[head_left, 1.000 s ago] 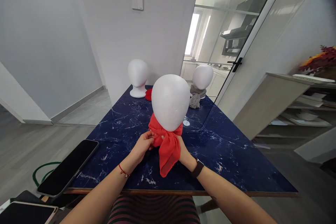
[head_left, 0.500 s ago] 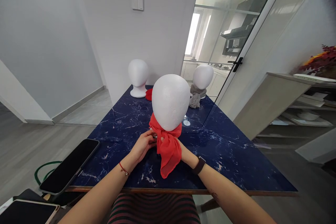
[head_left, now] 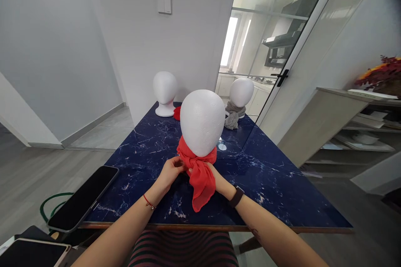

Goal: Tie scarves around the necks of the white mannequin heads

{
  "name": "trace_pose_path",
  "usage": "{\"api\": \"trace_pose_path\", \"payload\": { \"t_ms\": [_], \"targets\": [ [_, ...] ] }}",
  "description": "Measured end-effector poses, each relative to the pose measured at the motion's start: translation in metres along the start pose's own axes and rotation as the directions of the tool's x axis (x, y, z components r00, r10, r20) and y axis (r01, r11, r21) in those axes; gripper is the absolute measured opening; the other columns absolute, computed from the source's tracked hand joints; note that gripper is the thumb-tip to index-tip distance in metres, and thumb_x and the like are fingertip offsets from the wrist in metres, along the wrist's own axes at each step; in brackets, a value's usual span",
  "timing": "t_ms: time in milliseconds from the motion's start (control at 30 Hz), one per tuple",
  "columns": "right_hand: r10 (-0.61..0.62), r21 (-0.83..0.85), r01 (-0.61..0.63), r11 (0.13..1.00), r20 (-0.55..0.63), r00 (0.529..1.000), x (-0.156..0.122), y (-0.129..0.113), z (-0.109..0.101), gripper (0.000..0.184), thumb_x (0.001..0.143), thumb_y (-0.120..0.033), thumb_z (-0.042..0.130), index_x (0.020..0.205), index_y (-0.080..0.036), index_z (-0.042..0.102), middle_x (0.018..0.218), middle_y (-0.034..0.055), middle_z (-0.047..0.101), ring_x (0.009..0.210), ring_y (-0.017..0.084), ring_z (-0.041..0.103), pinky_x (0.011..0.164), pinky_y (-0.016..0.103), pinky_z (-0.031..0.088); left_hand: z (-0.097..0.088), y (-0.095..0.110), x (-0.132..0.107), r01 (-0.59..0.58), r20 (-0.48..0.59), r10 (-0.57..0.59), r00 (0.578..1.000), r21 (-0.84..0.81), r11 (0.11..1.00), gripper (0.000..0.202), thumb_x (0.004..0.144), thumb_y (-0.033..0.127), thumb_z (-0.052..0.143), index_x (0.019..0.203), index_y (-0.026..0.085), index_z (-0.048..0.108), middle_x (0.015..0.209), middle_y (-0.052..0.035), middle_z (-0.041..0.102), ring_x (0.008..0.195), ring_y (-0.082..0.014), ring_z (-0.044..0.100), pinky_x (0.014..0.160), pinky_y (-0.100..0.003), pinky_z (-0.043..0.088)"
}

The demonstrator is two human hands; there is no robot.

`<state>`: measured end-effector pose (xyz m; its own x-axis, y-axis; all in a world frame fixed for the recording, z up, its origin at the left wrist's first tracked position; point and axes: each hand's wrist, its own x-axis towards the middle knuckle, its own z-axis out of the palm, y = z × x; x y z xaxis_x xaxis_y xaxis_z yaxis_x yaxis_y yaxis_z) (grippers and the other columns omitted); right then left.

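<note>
A white foam mannequin head (head_left: pixel 202 121) stands on the dark blue marble table (head_left: pixel 150 150) right in front of me. A red scarf (head_left: pixel 200 177) is wrapped round its neck, knotted at the near side, with its tail hanging toward me. My left hand (head_left: pixel 170 171) pinches the scarf at the left of the knot. My right hand (head_left: pixel 217 179), partly hidden behind the hanging tail, grips the scarf from the right. A red cord sits on my left wrist and a black watch (head_left: pixel 236 196) on my right.
Two more foam heads stand at the table's far end: a bare one (head_left: pixel 164 91) beside a red cloth (head_left: pixel 177 112), and one (head_left: pixel 241 91) wearing a grey scarf (head_left: pixel 232 117). A black phone (head_left: pixel 83 198) overhangs the left table edge. A shelf (head_left: pixel 341 121) stands at the right.
The knot has drawn tighter and higher under the head, and the tail hangs shorter. Both hands shifted slightly up and inward on the scarf.
</note>
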<state>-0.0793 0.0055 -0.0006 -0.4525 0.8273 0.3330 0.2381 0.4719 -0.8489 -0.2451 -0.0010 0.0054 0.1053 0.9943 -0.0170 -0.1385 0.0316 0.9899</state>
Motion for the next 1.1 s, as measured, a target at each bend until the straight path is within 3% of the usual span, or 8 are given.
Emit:
{"api": "trace_pose_path", "payload": {
  "t_ms": [100,300,433,533,633,867,1000,1100],
  "targets": [
    [0.026,0.018,-0.026,1.0,-0.027,0.999,-0.001,0.003,-0.002,0.022,0.083,-0.035,0.056,0.075,-0.015,0.06,0.073,0.0035,0.063,0.062,0.013,0.051,0.06,0.027,0.046,-0.005,-0.003,0.002,-0.044,-0.071,0.055,0.996,0.152,0.987,0.017,0.059,0.015,0.058,0.074,0.014,0.067,0.068,-0.0031,0.065,0.062,-0.016,0.056,0.062,-0.027,0.041],
    [-0.026,-0.424,-0.045,0.905,-0.161,0.987,-0.007,0.002,-0.009,0.015,0.083,-0.023,0.053,0.089,-0.017,0.064,0.082,0.0066,0.069,0.071,0.017,0.061,0.067,0.024,0.042,-0.007,0.001,0.0,-0.132,-0.223,0.294,0.929,0.542,0.83,0.009,0.059,0.013,0.052,0.057,0.017,0.06,0.064,-0.0009,0.054,0.061,-0.0139,0.048,0.061,-0.026,0.035],
    [-0.004,-0.573,-0.107,0.812,-0.189,0.982,-0.008,-0.003,-0.012,0.017,0.083,-0.02,0.051,0.093,-0.019,0.065,0.081,0.0067,0.07,0.069,0.018,0.063,0.061,0.022,0.038,-0.003,0.004,-0.001,0.024,-0.211,-0.001,0.977,0.106,0.994,0.007,0.057,0.018,0.049,0.05,0.016,0.051,0.056,0.0015,0.048,0.054,-0.011,0.043,0.057,-0.025,0.036],
    [0.0,-0.596,-0.098,0.797,-0.162,0.987,-0.008,-0.005,-0.012,0.018,0.084,-0.021,0.051,0.096,-0.02,0.064,0.081,0.0051,0.071,0.066,0.017,0.063,0.059,0.022,0.036,-0.003,0.006,-0.002,0.169,-0.079,-0.2,0.977,-0.293,0.941,0.004,0.055,0.016,0.047,0.056,0.016,0.051,0.059,0.0018,0.051,0.055,-0.0104,0.047,0.06,-0.025,0.043],
    [-0.006,-0.61,-0.079,0.789,-0.136,0.991,-0.007,-0.005,-0.012,0.015,0.084,-0.02,0.051,0.092,-0.019,0.064,0.082,0.0052,0.07,0.067,0.017,0.063,0.059,0.023,0.036,-0.004,0.009,-0.003,0.258,0.012,-0.284,0.959,-0.456,0.852,0.011,0.055,0.012,0.048,0.065,0.015,0.053,0.06,0.0023,0.053,0.052,-0.009,0.049,0.054,-0.021,0.043],
    [-0.013,-0.582,-0.088,0.808,-0.166,0.986,-0.008,-0.005,-0.012,0.013,0.085,-0.019,0.05,0.087,-0.018,0.063,0.08,0.0066,0.07,0.067,0.017,0.063,0.06,0.022,0.037,-0.01,0.015,-0.002,0.5,0.302,-0.399,0.866,-0.55,0.669,0.007,0.062,0.009,0.047,0.061,0.016,0.046,0.044,0.0057,0.035,0.035,-0.0042,0.031,0.035,-0.013,0.026],
    [-0.046,-0.506,-0.047,0.861,-0.17,0.984,-0.009,-0.002,-0.012,0.02,0.083,-0.021,0.052,0.101,-0.016,0.061,0.08,0.0068,0.07,0.064,0.016,0.062,0.06,0.022,0.039,-0.007,0.016,-0.006,0.426,0.281,-0.327,0.902,-0.457,0.781,0.026,0.059,0.003,0.051,0.082,0.014,0.059,0.061,0.0017,0.055,0.043,-0.0054,0.045,0.041,-0.015,0.035],
    [-0.049,-0.447,-0.018,0.894,-0.139,0.989,-0.007,0.002,-0.011,0.014,0.084,-0.022,0.052,0.083,-0.014,0.063,0.074,0.0062,0.069,0.058,0.013,0.057,0.059,0.022,0.038,-0.003,0.016,-0.009,0.324,0.252,-0.245,0.936,-0.351,0.878,0.026,0.061,0.004,0.062,0.086,0.012,0.065,0.077,-0.0029,0.064,0.061,-0.0087,0.056,0.061,-0.021,0.047]
  ]
}}
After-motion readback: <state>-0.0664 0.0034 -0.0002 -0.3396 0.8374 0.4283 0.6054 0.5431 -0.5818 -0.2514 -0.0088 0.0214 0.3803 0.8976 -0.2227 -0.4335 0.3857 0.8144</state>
